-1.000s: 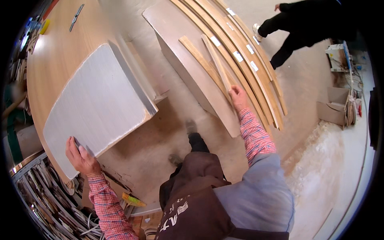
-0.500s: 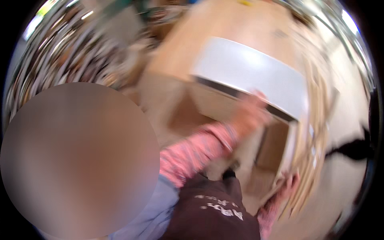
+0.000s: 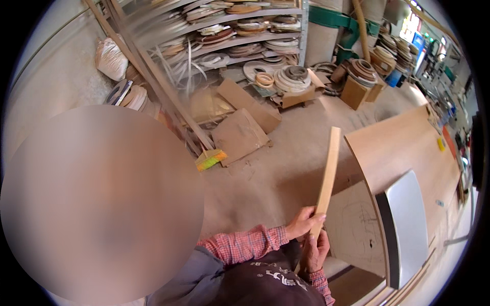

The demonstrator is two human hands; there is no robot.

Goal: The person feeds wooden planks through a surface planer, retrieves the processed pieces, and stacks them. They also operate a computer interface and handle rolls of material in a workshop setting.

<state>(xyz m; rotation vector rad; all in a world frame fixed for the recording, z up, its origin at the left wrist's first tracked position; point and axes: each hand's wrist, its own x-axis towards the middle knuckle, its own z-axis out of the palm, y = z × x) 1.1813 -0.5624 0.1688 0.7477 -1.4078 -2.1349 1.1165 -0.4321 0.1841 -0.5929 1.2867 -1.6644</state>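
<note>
A narrow strip of light wood (image 3: 328, 173) stands upright, slightly tilted, in front of my body. My left hand (image 3: 303, 223) is closed around it from the left, with the thumb across its face. Just below, my right hand (image 3: 317, 251) grips the strip's lower part, whose end is hidden by my hands and clothing. To the right of both hands is a wooden-topped table (image 3: 403, 137) carrying a grey metal panel (image 3: 408, 227) with a dark side. A pale board (image 3: 354, 227) with pencil-like lines is beside the table's near edge.
Shelves (image 3: 240, 18) stacked with coiled edging strips stand at the back. Cardboard pieces (image 3: 240, 135) and a yellow-green broom head (image 3: 211, 159) lie on the floor at left. Long boards (image 3: 153, 76) lean there. Coils on boxes (image 3: 362, 76) stand farther right.
My view has swung left, bringing the shelves and floor into sight. My left hand has come from over the grey panel to the wood strip, joining my right hand there.
</note>
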